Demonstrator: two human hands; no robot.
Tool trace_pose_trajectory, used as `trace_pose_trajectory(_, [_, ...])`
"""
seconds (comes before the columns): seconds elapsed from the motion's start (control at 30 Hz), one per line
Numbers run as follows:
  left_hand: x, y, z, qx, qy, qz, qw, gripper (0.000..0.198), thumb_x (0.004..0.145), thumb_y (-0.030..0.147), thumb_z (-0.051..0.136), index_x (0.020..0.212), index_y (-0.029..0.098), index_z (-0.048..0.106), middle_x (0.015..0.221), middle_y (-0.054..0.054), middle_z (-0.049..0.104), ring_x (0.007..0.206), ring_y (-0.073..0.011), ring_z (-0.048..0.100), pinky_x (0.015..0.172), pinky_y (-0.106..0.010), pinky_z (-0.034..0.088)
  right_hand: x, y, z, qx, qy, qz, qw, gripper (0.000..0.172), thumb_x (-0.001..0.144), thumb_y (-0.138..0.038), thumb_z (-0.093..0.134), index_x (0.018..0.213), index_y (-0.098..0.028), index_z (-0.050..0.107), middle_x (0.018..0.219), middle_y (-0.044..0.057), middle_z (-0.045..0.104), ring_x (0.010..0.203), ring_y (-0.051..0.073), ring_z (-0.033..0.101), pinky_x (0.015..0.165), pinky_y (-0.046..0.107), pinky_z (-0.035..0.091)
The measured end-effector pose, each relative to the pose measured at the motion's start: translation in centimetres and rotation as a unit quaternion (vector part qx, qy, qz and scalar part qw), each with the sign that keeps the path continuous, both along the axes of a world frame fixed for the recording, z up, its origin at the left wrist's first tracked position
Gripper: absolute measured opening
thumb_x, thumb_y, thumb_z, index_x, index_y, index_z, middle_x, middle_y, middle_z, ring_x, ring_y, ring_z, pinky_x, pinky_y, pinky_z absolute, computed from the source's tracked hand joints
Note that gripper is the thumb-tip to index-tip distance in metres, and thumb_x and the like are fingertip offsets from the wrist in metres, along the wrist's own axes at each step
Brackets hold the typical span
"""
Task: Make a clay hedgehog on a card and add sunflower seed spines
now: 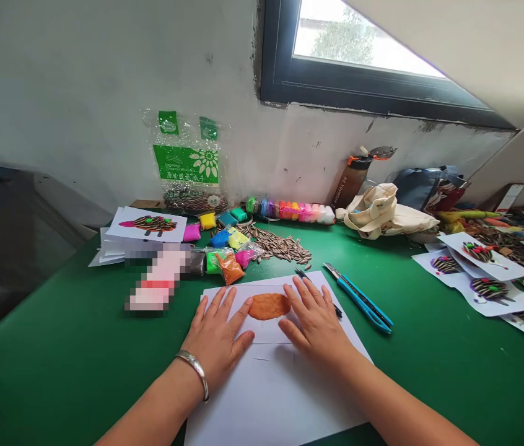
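A flat oval of orange clay [269, 306] lies pressed onto a white sheet of paper [280, 384] on the green table. My left hand [218, 334], with a silver bracelet at the wrist, rests flat on the paper just left of the clay, fingers spread. My right hand [315, 319] lies flat on the paper at the clay's right edge, fingers stretched out and touching the clay's rim. Neither hand holds anything.
Two blue utility knives [359, 298] lie right of the paper. Behind it are a heap of sunflower seeds [275, 243], small packets of coloured clay [225, 251], a seed bag [192, 167] by the wall, a bottle [352, 176] and finished seed pictures [485, 266] at right.
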State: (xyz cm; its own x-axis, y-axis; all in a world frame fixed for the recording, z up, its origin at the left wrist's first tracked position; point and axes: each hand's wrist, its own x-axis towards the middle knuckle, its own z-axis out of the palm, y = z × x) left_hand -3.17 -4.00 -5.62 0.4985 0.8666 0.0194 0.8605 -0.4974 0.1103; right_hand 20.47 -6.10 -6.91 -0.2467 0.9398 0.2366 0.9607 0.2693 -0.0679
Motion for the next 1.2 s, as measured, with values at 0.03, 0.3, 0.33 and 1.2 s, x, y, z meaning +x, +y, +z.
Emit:
trace_pose_trajectory(0.03, [-0.1, -0.1, 0.1, -0.004, 0.003, 0.001, 1.000, 0.052, 0.092, 0.049, 0.041, 0.141, 0.035, 0.036, 0.150, -0.010, 0.033, 0.139, -0.0336, 0.024, 0.108, -0.059, 0.019, 0.2, 0.0, -0.1, -0.006, -0.001, -0.005, 1.000, 0.056, 0.091, -0.048, 0.041, 0.139, -0.018, 0.043, 0.146, 0.013, 0.038, 0.135, 0.034, 0.029, 0.107, 0.061, 0.018])
trace_pose_trajectory(0.3, [0.2, -1.3, 1.3, 0.046, 0.015, 0.003, 0.999, 0.057, 0.088, 0.049, 0.048, 0.140, 0.026, 0.042, 0.149, -0.013, 0.034, 0.138, -0.0352, 0.026, 0.108, -0.059, 0.020, 0.2, -0.1, -0.2, -0.018, -0.014, 0.053, 0.998, 0.059, 0.092, -0.055, 0.037, 0.138, -0.017, 0.044, 0.146, 0.010, 0.039, 0.137, 0.035, 0.025, 0.108, 0.062, 0.013])
trace_pose_trajectory(0.33, [0.4, -1.3, 1.3, 0.059, 0.013, -0.011, 0.998, 0.058, 0.088, 0.050, 0.048, 0.139, 0.024, 0.042, 0.150, -0.012, 0.033, 0.138, -0.0345, 0.025, 0.109, -0.059, 0.018, 0.2, -0.1, -0.2, -0.019, -0.012, 0.052, 0.998, 0.059, 0.092, -0.055, 0.036, 0.138, -0.018, 0.044, 0.146, 0.010, 0.039, 0.137, 0.035, 0.025, 0.108, 0.062, 0.013])
trace_pose_trajectory(1.2, [1.7, -1.0, -0.9, 0.046, 0.008, -0.043, 0.998, 0.064, 0.093, 0.058, 0.027, 0.143, 0.019, 0.034, 0.147, -0.010, 0.037, 0.137, -0.0292, 0.030, 0.112, -0.053, 0.014, -0.9, 0.4, 0.3, -0.062, 0.003, 0.118, 0.991, 0.066, 0.092, -0.058, 0.035, 0.145, -0.020, 0.032, 0.149, 0.007, 0.034, 0.138, 0.033, 0.025, 0.110, 0.059, 0.017])
